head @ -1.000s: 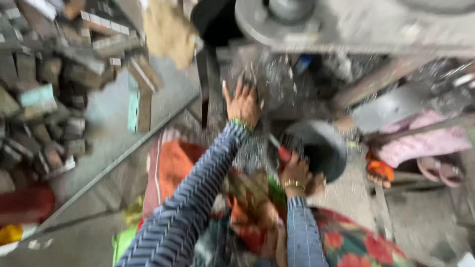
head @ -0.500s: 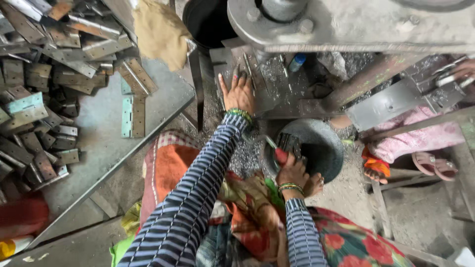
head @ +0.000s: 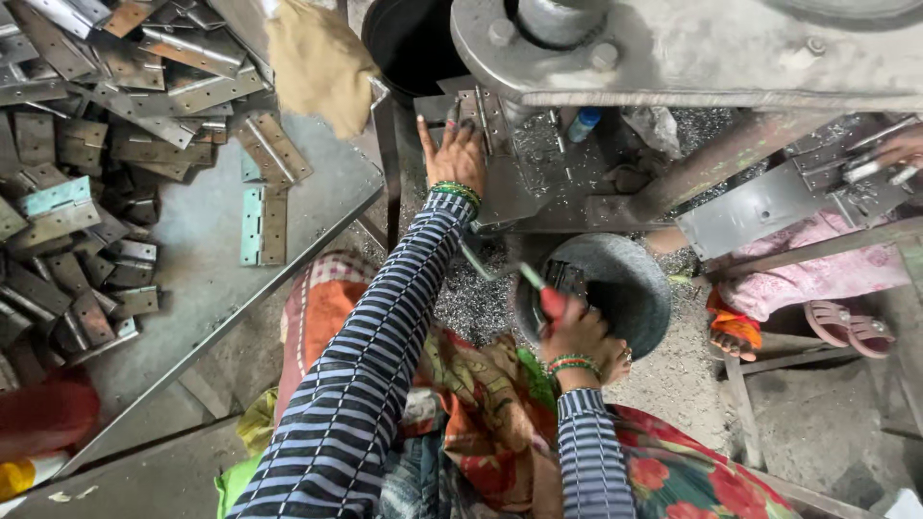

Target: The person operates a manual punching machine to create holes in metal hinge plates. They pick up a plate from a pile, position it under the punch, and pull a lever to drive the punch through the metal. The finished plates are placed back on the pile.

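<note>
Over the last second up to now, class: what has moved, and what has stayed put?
The left hand has reached further forward, up onto the machine's metal plate. The right hand stays at the rim of the dark bowl, gripping a red-handled tool. The hinges on the table have not shifted; the camera view has steadied.

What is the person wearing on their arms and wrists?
Both arms wear long, close-fitting sleeves in dark blue with thin pale horizontal stripes. The left hand has a stack of green beaded bangles at the wrist; the right hand has green and red bangles. The hands are bare, without gloves.
</note>
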